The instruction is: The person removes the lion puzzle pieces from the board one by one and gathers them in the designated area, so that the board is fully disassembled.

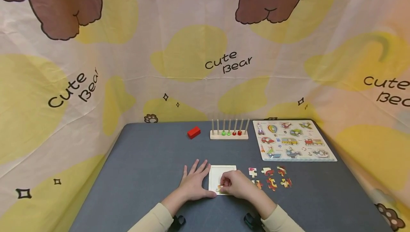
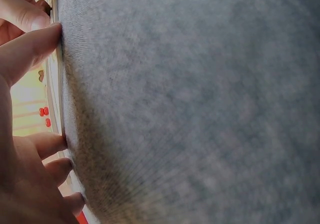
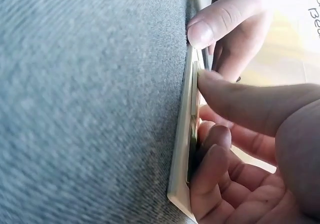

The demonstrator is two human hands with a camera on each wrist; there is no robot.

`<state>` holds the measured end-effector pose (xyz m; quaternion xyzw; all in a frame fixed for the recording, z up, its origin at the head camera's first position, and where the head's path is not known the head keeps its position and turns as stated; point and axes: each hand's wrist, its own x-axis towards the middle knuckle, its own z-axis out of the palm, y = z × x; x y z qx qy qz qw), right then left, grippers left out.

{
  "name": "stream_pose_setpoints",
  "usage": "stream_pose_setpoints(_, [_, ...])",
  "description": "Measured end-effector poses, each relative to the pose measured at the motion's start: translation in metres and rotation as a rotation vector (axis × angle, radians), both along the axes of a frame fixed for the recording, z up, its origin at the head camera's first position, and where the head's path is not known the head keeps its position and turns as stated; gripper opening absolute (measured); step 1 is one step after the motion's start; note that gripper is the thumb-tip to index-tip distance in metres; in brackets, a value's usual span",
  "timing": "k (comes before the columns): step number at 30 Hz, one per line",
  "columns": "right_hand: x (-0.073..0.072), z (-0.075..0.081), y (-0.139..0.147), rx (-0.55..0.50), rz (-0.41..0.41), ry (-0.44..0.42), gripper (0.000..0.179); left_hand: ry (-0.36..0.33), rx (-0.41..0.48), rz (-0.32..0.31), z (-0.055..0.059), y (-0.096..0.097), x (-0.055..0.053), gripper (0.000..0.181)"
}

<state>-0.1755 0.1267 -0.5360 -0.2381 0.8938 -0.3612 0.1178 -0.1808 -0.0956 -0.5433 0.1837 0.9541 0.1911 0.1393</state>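
A square white puzzle tray (image 1: 221,171) lies flat in front of me. My left hand (image 1: 192,185) is spread on the table at the tray's left side, its thumb on the near left corner. Over the tray's near right part, my right hand (image 1: 237,185) pinches a jigsaw piece (image 1: 219,189) with thumb and curled fingers. In the right wrist view the piece (image 3: 195,89) lies low against the tray, inside its raised rim (image 3: 181,154); the fingers cover much of it. To the right of the tray, several loose jigsaw pieces (image 1: 271,184) lie in two rows, one partly behind the right hand.
At the back stands a wooden peg rack (image 1: 229,137) with green and red beads. A red block (image 1: 193,132) lies to its left. A vehicle picture board (image 1: 289,141) occupies the back right of the grey table (image 1: 144,168). A printed cloth hangs behind.
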Motion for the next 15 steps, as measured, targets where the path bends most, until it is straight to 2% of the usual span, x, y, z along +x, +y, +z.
stream_pose_setpoints(15, [0.0000, 0.0009, 0.0014, 0.016, 0.040, 0.007, 0.025, 0.004, 0.010, 0.002, -0.0007, -0.0003, 0.0009, 0.109])
